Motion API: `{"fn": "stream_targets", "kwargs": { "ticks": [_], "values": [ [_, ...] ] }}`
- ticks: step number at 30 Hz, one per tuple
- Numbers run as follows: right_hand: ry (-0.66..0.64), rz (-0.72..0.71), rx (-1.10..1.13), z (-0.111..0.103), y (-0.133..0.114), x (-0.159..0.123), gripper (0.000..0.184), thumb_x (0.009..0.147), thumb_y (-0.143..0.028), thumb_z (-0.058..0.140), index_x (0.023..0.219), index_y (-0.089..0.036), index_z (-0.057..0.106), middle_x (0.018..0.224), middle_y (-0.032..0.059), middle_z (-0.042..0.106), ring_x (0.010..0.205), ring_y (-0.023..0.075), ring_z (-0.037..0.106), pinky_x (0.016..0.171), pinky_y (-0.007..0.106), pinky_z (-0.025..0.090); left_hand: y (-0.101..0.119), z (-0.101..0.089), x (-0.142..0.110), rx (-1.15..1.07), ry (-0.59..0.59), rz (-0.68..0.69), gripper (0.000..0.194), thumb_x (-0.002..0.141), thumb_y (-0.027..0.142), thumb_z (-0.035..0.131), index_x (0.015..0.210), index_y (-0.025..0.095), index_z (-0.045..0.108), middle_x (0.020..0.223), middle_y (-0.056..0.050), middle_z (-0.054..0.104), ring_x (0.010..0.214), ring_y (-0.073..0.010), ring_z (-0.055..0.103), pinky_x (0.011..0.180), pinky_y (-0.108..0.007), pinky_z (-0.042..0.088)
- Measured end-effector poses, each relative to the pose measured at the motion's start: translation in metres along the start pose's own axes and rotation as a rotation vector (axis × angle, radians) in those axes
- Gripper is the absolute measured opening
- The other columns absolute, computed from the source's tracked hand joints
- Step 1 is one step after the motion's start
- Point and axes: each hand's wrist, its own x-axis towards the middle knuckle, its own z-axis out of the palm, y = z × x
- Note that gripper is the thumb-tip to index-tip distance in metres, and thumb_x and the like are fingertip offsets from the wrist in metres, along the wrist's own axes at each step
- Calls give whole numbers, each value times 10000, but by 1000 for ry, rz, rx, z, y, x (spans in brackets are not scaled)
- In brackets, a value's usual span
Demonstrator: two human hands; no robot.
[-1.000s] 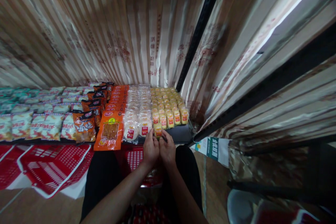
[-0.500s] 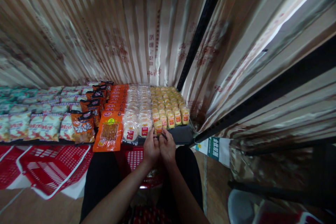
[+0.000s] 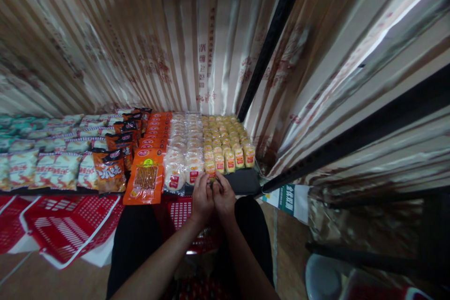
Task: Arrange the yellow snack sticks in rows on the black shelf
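Observation:
Small yellow-wrapped snack packets [image 3: 229,161] stand in close rows at the right end of the shelf. At the front left of that block, my left hand [image 3: 203,200] has its fingers curled at the lower left edge of one yellow snack packet [image 3: 210,168]. Close beside it, my right hand [image 3: 224,197] is closed, with fingertips at the same packet's lower right edge. The fingers partly cover the packet's bottom. Round white crackers in clear wrap [image 3: 174,176] stand just left, beside an orange bag of brown sticks [image 3: 146,176].
Orange-and-black snack bags [image 3: 109,171] and white bags [image 3: 65,168] fill the shelf's left side. Below it hangs a red basket [image 3: 70,229] with a white handle. A black post [image 3: 269,51] and pleated curtain [image 3: 190,33] rise behind. A pale basin [image 3: 321,276] stands low right.
The yellow packet at my fingertips has shifted slightly left and now stands more upright, in line with the front row. Both hands stay almost in place.

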Motion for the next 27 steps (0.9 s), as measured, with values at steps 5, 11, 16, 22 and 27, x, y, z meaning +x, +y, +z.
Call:
{"fn": "stream_targets", "kwargs": {
  "ticks": [5,11,16,22,27],
  "values": [
    [19,-16,17,1,3,1,362,790,-332,474,1062,-175,654,1097,118,655,1030,214,607,924,386,485,4,-4,0,21,-43,38,370,853,168,339,1132,138,581,1290,-139,494,1204,-206,475,1028,-387,412],
    [-18,-75,-29,-2,4,4,348,800,-299,450,1051,-175,658,1120,115,649,1060,210,590,966,403,454,5,-4,-3,20,-55,80,381,871,156,325,1160,126,571,1378,-140,423,1269,-215,419,1080,-401,351],
    [-12,-156,-129,-7,3,6,372,825,-243,381,1079,-168,643,1139,115,641,1099,200,563,986,411,430,1,2,-6,-34,-88,73,387,886,195,382,1247,144,510,1426,-145,364,1276,-219,413,1071,-391,361],
    [-28,-285,-262,-14,2,15,405,834,-196,343,1126,-177,623,1177,101,630,1126,192,545,986,408,416,-7,11,-11,57,-64,223,438,865,246,482,1289,138,463,1426,-185,339,1313,-274,354,1050,-441,376],
    [-102,-369,-345,-20,7,24,436,807,-146,359,1161,-186,611,1186,86,630,1130,193,536,982,398,416,-12,18,-9,215,-7,336,440,885,208,443,1316,127,419,1403,-217,363,1328,-284,327,1044,-494,358]
  ]
}}
